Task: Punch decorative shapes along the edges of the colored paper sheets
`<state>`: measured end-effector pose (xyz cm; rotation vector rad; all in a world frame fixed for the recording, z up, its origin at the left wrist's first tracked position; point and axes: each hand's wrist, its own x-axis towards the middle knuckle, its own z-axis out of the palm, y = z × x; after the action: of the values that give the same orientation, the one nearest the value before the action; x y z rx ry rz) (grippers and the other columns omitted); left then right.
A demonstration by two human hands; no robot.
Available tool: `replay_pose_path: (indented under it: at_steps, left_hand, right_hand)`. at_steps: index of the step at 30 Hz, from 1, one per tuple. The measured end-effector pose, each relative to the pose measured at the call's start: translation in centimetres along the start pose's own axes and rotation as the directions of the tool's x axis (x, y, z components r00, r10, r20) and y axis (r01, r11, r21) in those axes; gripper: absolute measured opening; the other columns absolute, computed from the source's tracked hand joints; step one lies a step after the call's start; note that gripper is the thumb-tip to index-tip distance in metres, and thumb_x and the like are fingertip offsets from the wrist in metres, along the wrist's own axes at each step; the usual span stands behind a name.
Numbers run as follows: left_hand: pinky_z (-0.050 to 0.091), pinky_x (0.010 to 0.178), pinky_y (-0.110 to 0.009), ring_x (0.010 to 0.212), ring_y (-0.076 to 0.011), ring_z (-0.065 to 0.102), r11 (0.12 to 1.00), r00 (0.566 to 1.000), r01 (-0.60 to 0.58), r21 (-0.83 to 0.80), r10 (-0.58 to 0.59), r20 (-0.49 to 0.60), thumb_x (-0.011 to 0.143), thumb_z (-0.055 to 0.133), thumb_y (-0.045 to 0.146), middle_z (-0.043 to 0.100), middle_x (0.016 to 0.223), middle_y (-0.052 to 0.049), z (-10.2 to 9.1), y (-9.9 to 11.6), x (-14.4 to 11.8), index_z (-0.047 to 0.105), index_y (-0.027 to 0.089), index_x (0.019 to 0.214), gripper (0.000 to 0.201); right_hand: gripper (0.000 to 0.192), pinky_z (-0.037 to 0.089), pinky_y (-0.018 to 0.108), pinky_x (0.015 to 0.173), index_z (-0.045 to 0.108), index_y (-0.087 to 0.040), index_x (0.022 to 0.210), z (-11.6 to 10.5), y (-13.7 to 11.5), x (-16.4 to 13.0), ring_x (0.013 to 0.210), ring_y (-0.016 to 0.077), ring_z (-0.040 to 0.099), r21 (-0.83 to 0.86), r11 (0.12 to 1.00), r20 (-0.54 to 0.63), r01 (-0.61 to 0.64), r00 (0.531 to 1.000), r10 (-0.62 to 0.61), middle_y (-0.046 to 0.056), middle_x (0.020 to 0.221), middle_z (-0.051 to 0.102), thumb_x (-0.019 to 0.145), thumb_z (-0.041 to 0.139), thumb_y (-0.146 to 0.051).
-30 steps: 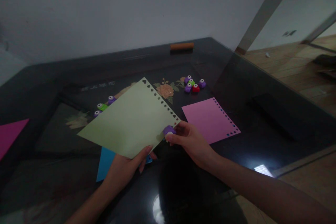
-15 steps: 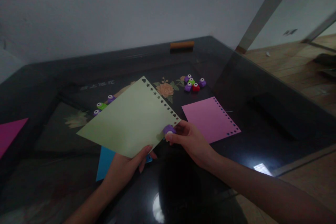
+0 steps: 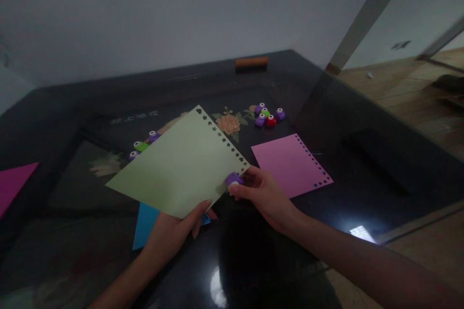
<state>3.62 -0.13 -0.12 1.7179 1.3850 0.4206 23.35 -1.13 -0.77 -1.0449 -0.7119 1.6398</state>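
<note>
Green card [image 3: 181, 164], thin and likely floppy, was held above the table [image 3: 362, 164]: left grip [image 3: 174, 231] clenched on its near edge, right grip [image 3: 261, 193] squeezing a purple punch [image 3: 233, 179] at its corner.

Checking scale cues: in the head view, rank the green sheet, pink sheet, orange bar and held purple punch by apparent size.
1. green sheet, nearer the camera
2. pink sheet
3. orange bar, farther back
4. purple punch

Pale green sheet [image 3: 177, 169], held tilted above table, punched holes along right edge; purple punch [image 3: 233, 179] clamped on corner.
</note>
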Motion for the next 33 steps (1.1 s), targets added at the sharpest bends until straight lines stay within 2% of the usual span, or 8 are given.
replay_pose_path:
  at_steps: [4,9,33]
  left_hand:
    - [0.048,0.066,-0.027,0.043,-0.0146,0.054,1.0,1.0,0.007,-0.003,-0.007,-0.024,0.084,0.047,0.05,0.047,0.036,0.006,0.0,0.24,-0.01,0.069,0.021,0.064,0.041]
    - [0.048,0.067,-0.027,0.045,-0.0156,0.056,1.0,1.0,0.002,0.006,-0.002,-0.005,0.084,0.047,0.05,0.05,0.037,0.005,-0.05,0.12,0.11,0.068,0.02,0.063,0.042]
    - [0.048,0.069,-0.029,0.046,-0.0165,0.057,1.0,1.0,0.011,0.009,-0.011,-0.025,0.083,0.047,0.048,0.048,0.036,0.005,0.09,0.43,-0.13,0.067,0.022,0.059,0.04]
  right_hand:
    - [0.033,0.044,0.025,0.064,0.066,-0.02,0.088,-0.14,0.04,0.01,0.074,0.0125,0.058,0.007,1.0,0.008,-0.002,1.0,0.002,0.0,0.085,0.066,0.06,0.081,-0.025]
    - [0.035,0.044,0.025,0.064,0.066,-0.02,0.091,-0.19,0.07,0.08,0.075,0.0132,0.058,0.005,1.0,0.008,0.001,1.0,-0.001,0.0,0.086,0.067,0.06,0.081,-0.026]
    - [0.033,0.045,0.024,0.066,0.067,-0.02,0.089,-0.08,-0.28,-0.02,0.074,0.0121,0.058,0.018,1.0,0.011,0.011,1.0,-0.011,0.0,0.085,0.067,0.06,0.081,-0.022]
